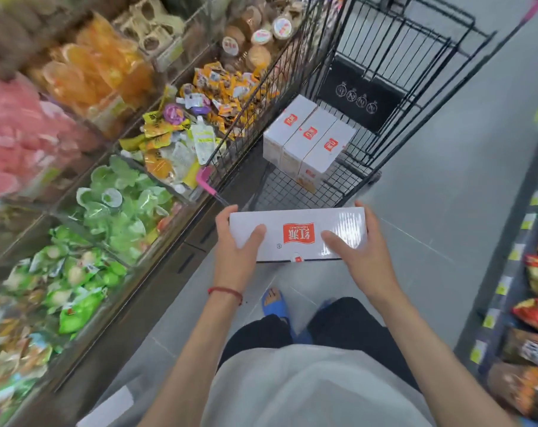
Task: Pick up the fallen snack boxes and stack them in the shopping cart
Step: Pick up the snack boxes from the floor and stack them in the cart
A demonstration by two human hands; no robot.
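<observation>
Reaching forward over a pale shirt and dark trousers, both bare forearms meet on one white snack box (298, 234); a red string bracelet (226, 291) circles the left wrist, and a blue sandal (273, 303) shows on the grey floor (430, 211) below. The left hand (235, 238) clasps the box's left short end, with its thumb laid flat on the top face and its fingers curled round the end, one tip showing at the far corner. The right hand (357, 245) mirrors this at the right end, thumb on top and fingers wrapped behind the far edge. The box lies level between the two palms, broad face up, with its long axis running left to right across the view; its red logo sits between the thumbs and reads upside down. It is held in the air just short of the near end of the black wire shopping cart (415, 72). Inside the cart, three matching boxes (309, 134) stand side by side, touching, with their logos upward. Bins of wrapped snacks (113, 204) line the left of the aisle.
</observation>
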